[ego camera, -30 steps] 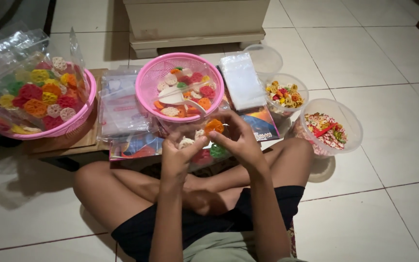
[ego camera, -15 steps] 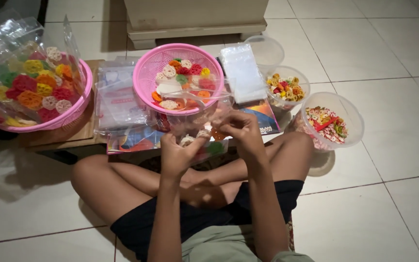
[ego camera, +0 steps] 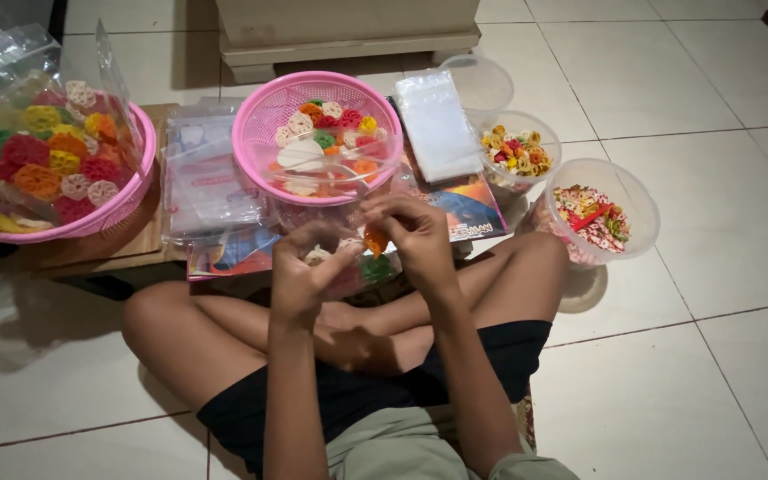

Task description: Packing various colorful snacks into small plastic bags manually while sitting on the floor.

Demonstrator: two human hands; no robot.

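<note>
A: The clear bag of crackers sits low in the middle, above the crossed legs, held between both hands.

B: How are the hands set?

A: The left hand is curled around the bag's left side, thumb up against a pale cracker. The right hand is bent over the top, its fingertips pinching an orange cracker at the bag's mouth. Both forearms rise from the near edge and meet at the bag.

B: And the bag itself?

A: See-through and crumpled, with round lacy crackers inside: pale, orange, green and red.

B: Around it?

A: Just beyond is a pink basket of the same crackers with a white scoop in it. Left of that lies a stack of empty plastic bags, and far left another pink basket holds filled bags. To the right, two clear tubs of small mixed snacks stand on the tiled floor.
</note>
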